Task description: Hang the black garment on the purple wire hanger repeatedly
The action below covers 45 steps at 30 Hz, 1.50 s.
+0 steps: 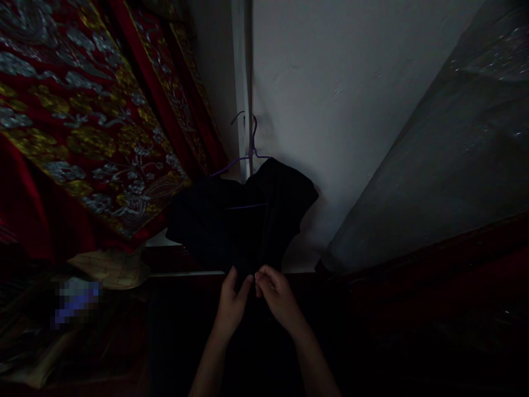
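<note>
A dark garment hangs by its shoulders on a purple wire hanger, whose hook passes round a narrow white upright. At the garment's front opening, my left hand pinches the dark cloth between thumb and fingers. Close beside it, my right hand has its fingers curled on the other edge, thumb and forefinger pressed together. The fingertips of both hands nearly meet. Dim light hides whether a button or other fastener sits between them. Lower parts of the garment merge into the darkness.
Red cloth with gold and silver embroidery hangs at the left. Behind the garment stands a pale wall. Clear plastic sheeting covers something at the right. A pale patterned cloth and blurred items lie at the lower left.
</note>
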Motion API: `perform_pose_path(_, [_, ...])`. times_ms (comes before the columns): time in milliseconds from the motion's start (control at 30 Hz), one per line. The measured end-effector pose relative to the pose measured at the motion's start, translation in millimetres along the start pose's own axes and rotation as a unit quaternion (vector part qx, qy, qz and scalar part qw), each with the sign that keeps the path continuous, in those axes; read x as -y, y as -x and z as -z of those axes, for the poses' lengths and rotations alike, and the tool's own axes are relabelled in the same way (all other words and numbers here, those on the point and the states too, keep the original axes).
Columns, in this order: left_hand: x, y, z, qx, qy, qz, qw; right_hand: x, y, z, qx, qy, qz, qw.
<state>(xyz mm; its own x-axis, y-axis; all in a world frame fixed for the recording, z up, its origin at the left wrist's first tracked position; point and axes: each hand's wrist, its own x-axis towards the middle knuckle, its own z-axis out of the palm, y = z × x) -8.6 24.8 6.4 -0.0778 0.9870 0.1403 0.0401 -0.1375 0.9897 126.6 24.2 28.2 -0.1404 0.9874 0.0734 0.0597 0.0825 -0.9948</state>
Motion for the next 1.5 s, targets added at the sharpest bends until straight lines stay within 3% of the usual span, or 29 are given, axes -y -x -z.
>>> perform_pose_path(400, [3, 1, -6, 0.037, 0.008, -0.016, 0.999, 7, 8, 2, -0.041, -0.005, -0.005, 0.999])
perform_pose_path(800, [29, -1, -14, -0.044, -0.008, -0.030, 0.999, 13, 6, -7, -0.043, -0.029, -0.031, 0.998])
perform_pose_path(967, [13, -1, -12, 0.047, -0.034, -0.065, 0.996, 16, 3, -1, -0.019, -0.032, -0.024, 0.999])
perform_pose_path(1067, [0, -1, -12, 0.062, -0.032, -0.089, 0.994, 21, -7, 3, 0.001, -0.046, -0.047, 0.998])
perform_pose_path(1200, [1, -5, -16, 0.044, -0.069, -0.127, 0.988, 49, -41, 13, -0.032, -0.071, -0.049, 0.996])
perform_pose_path(1400, [24, -12, -19, 0.077, -0.151, -0.121, 0.978, 139, -119, 37, -0.135, -0.167, 0.058, 0.975])
perform_pose_path(1500, [31, -17, -12, 0.088, -0.168, -0.113, 0.975, 163, -131, 35, -0.128, -0.187, 0.072, 0.971])
